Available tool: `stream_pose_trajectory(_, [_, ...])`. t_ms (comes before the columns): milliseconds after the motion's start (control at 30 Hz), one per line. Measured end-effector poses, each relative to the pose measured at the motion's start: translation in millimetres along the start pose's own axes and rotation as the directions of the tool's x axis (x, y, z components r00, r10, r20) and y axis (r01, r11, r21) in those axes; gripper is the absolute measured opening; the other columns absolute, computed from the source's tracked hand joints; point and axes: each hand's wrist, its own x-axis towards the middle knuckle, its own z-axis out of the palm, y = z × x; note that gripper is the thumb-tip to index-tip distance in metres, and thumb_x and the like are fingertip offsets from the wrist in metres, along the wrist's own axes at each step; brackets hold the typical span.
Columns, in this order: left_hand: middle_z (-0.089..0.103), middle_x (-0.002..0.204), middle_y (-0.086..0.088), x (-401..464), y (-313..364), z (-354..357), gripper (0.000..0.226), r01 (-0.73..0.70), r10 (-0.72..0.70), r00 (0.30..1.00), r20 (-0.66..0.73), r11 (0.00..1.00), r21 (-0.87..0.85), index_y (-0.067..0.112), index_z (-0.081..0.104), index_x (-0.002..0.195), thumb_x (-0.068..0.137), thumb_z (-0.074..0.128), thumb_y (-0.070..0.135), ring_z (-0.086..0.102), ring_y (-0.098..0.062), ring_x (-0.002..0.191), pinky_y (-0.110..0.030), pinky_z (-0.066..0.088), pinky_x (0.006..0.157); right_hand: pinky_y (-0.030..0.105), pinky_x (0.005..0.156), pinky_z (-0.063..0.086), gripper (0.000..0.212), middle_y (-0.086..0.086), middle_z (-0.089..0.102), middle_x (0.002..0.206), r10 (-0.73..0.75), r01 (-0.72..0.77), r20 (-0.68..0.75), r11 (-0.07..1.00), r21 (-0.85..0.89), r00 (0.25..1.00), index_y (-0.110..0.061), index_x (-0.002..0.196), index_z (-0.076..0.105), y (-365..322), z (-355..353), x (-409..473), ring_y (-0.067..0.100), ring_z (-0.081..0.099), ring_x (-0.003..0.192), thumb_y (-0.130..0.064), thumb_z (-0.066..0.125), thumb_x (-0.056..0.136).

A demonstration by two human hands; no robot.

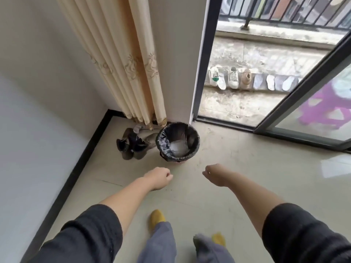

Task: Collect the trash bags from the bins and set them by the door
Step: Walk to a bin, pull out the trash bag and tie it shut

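Ahead, by the curtain [133,73]: bin [177,142] lined with black trash bag [191,138], dark shoes [133,144] just left. Left hand [157,177] and right hand [215,175] loosely curled, empty, short of bin.

Floor [237,168]: pale tiles, dusty, black skirting along left wall.
Walls [38,63]: plain off-white.
Curtain [121,59]: cream, pleated, gathered in corner.
Sliding door [303,103]: dark frame, open to balcony.
Balcony [247,52]: grey, stained, shoes lined up, dark railing.
Light: daylight.
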Motion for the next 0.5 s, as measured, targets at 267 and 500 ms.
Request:
stream_pose_trajectory(267, [0.062,0.095,-0.009,186.0,-24.2,45.4,0.027,0.117,-0.139,0.988,-0.064,0.955,-0.271,0.017,0.048,0.078,0.096,0.038,0.035,0.058,-0.028,0.089,-0.031,0.043,0.074,0.035,0.088,0.042,0.041,0.019,0.060,0.118,-0.019,0.021,-0.039,0.997,0.071,0.999,-0.002,0.108,0.057,47.8,25.4,188.4,0.034,0.056,0.109,-0.031,0.029,0.101])
stream_pose_trajectory(500, [0.061,0.093,-0.015,343.3,-63.7,144.8,0.031,0.221,-0.392,0.919,-0.037,0.592,-0.775,0.014,0.047,0.082,0.099,0.038,0.039,0.062,-0.029,0.088,-0.030,0.044,0.071,0.034,0.077,0.040,0.047,0.021,0.063,0.108,0.055,-0.035,-0.198,0.994,0.100,0.979,-0.002,0.097,0.056,94.9,119.9,348.9,0.035,0.059,0.104,-0.037,0.024,0.101])
